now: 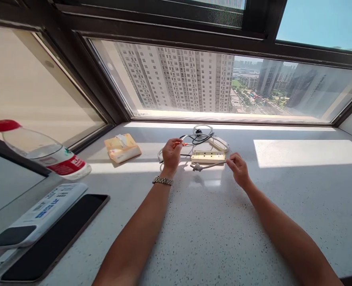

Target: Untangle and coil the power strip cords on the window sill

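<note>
My left hand, with a metal watch on its wrist, is closed in a pinch on a thin cable with an orange end. My right hand touches the right end of a cream power strip lying on the white stone sill; its fingers are curled at the strip's edge. A second white power strip lies just behind, with coiled black and white cords heaped on it. A grey plug lies in front of the cream strip.
A yellow tissue pack lies to the left of the strips. At the near left lie a plastic water bottle with a red cap, a white power bank and a dark tablet. The window glass closes the far edge.
</note>
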{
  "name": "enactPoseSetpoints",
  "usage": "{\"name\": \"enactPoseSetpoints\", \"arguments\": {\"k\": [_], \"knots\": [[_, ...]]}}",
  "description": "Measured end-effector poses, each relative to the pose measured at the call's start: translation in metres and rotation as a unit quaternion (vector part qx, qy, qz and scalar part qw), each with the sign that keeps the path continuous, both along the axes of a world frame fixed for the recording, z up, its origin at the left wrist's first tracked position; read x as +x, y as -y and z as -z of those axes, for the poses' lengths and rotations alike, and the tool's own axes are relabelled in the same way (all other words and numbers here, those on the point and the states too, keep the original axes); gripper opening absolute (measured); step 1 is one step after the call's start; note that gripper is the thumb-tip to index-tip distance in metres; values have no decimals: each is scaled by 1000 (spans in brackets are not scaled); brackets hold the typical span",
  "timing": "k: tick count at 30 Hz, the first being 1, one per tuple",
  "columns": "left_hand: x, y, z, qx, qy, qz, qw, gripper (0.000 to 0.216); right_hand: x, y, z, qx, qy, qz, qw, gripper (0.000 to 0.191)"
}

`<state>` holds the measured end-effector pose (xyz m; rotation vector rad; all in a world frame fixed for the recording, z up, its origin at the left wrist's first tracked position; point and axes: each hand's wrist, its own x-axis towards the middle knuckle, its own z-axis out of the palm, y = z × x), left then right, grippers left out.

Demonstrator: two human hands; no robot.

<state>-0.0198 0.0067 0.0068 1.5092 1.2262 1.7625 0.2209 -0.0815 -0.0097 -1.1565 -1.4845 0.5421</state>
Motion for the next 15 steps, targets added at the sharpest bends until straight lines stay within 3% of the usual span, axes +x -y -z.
{"name": "enactPoseSetpoints", "arguments": {"k": [6,11,15], "knots": [[5,7,-9,-28,39,39,998,12,35,4,-20,33,-173,100,979,34],[7,18,-20,-48,-53,-11,997,21,48,3,-42,108,-279,-3,954,33],[6,22,-28,-61,-154,-65,984,23,55,3,-44,95,-293,-27,951,33]]}}
